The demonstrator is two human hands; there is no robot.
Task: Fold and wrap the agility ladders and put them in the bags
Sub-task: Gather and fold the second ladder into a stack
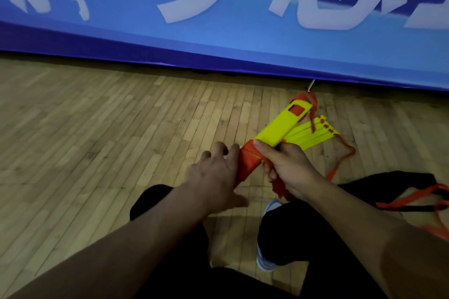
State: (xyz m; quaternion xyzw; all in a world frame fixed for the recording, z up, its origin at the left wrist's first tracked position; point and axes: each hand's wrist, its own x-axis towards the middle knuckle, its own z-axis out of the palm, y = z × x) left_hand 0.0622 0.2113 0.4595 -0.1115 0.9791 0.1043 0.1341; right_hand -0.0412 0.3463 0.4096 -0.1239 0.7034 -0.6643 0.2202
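A bundle of yellow ladder rungs (279,126) with orange straps is held above the wooden floor, in front of my knees. My right hand (289,167) grips the bundle near its lower end, thumb on the top rung. Orange strap (247,162) is wound around that end. My left hand (216,177) lies against this orange wrap with its fingers spread and fairly straight. A second fan of yellow rungs (313,135) lies on the floor behind, with a loose orange strap (345,150) looping off to the right. A black bag (398,184) with orange handles lies at the right.
A blue padded wall banner (218,31) with white characters stands close ahead along the wooden floor (97,128). My legs in black trousers and a white-blue shoe (266,257) are below the hands.
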